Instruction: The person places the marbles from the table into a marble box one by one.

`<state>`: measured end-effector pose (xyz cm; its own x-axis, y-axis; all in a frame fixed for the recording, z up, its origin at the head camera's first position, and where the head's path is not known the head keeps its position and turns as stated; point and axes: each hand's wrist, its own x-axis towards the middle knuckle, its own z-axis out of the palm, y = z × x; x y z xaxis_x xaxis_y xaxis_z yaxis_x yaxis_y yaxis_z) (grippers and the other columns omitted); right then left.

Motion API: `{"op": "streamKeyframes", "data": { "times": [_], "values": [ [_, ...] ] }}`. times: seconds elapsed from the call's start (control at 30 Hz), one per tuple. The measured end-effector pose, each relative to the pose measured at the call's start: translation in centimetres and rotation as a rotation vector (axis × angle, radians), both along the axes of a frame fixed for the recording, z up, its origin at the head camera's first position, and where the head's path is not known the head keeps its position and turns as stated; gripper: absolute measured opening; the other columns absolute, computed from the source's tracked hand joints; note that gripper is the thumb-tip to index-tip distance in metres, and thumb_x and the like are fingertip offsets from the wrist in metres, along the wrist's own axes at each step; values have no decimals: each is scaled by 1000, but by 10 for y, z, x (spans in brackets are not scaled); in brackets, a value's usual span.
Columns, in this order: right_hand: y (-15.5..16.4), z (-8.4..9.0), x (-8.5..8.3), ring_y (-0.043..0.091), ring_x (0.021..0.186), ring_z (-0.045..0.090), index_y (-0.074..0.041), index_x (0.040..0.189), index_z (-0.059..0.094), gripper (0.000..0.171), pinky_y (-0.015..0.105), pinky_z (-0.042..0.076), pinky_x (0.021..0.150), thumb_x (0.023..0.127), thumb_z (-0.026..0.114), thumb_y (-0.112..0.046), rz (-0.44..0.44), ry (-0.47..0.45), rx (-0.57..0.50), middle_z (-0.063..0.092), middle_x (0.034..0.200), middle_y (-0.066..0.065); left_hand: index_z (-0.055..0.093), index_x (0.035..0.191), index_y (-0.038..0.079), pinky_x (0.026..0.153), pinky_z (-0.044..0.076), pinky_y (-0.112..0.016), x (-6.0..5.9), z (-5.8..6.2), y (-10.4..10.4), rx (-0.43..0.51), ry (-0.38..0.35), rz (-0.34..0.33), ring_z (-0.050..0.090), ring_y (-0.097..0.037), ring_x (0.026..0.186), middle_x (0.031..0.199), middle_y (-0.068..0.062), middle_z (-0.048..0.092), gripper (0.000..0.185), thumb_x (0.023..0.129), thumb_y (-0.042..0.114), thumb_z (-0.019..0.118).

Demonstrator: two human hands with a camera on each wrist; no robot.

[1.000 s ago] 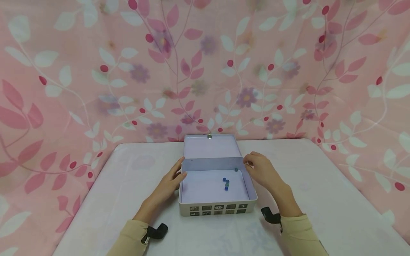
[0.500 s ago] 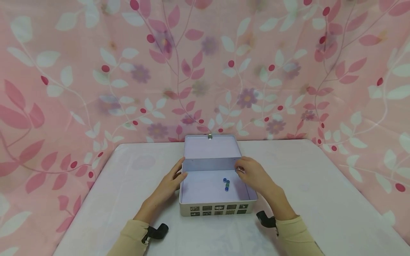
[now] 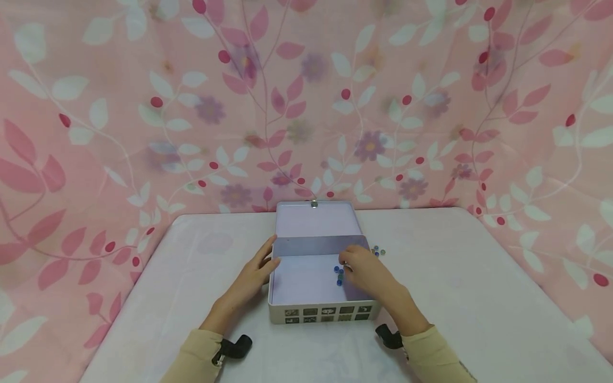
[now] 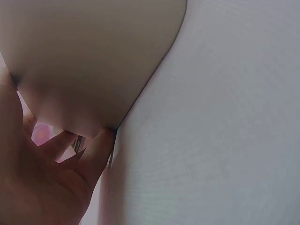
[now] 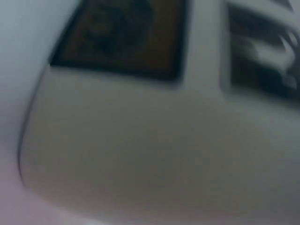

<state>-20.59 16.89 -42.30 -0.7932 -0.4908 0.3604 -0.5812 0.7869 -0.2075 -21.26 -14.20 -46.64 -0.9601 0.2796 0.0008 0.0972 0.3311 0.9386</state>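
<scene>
An open white tin box (image 3: pixel 325 314) stands mid-table, its lid (image 3: pixel 313 219) folded back flat behind it. Several small blue and green beads (image 3: pixel 339 277) lie on the box's floor. My left hand (image 3: pixel 265 260) rests with straight fingers against the box's left wall; the left wrist view shows the fingers (image 4: pixel 96 150) touching the box's rounded corner (image 4: pixel 93 56). My right hand (image 3: pixel 348 264) reaches over the right rim into the box, fingers curled just above the beads. Whether it pinches one is hidden. The right wrist view shows only the blurred box front (image 5: pixel 122 140).
A few more beads (image 3: pixel 378 250) lie on the white table (image 3: pixel 479 276) just right of the box's back corner. A pink leaf-patterned curtain (image 3: pixel 143 106) hangs close behind the table. Black camera mounts (image 3: pixel 237 344) sit at both wrists.
My right hand has moved left from the table beside the box's right back corner into the box, uncovering the beads on the table. The left hand and the box have stayed still.
</scene>
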Motion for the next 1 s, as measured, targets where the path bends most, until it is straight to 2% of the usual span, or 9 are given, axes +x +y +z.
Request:
{"op": "streamKeyframes", "data": {
  "times": [0.13,0.33,0.53,0.77,0.9,1.0],
  "values": [
    [-5,-5,3,19,85,62,-7,89,72,13,33,57,74,80,73,2,-9,40,41,65,86,1,17,156,48,107,46,-56,0,0,0,1,1,3,36,-32,147,164,-1,25,69,97,60,52],
    [-9,-6,5,18,83,62,-8,88,72,11,33,56,74,81,72,1,-54,3,63,64,85,0,16,156,49,108,46,-56,0,0,-1,-8,-2,4,36,-32,147,164,-1,25,69,97,59,51],
    [-13,-6,7,19,79,63,-5,87,73,11,33,56,72,82,69,4,-62,-27,119,66,82,2,17,156,46,107,46,-57,1,-2,-1,1,3,-1,36,-35,147,164,-7,24,67,99,54,51],
    [-15,-5,10,17,76,62,-7,87,74,8,33,56,69,84,72,-1,-74,-71,160,67,82,1,16,157,43,108,44,-59,2,4,1,11,-21,-2,32,-38,149,165,-11,21,64,103,43,50],
    [-16,-7,9,12,73,60,-9,86,74,3,31,54,67,86,73,-6,-79,-110,208,69,82,-1,15,159,39,108,43,-60,3,8,1,19,-42,-4,30,-39,149,166,-14,19,65,104,38,50],
    [-16,-10,8,9,71,57,-9,83,73,6,30,54,67,86,72,-4,-57,-197,205,69,81,-2,15,159,39,108,43,-60,3,7,2,24,-39,-2,31,-39,149,165,-13,20,64,104,38,50]
  ]
}}
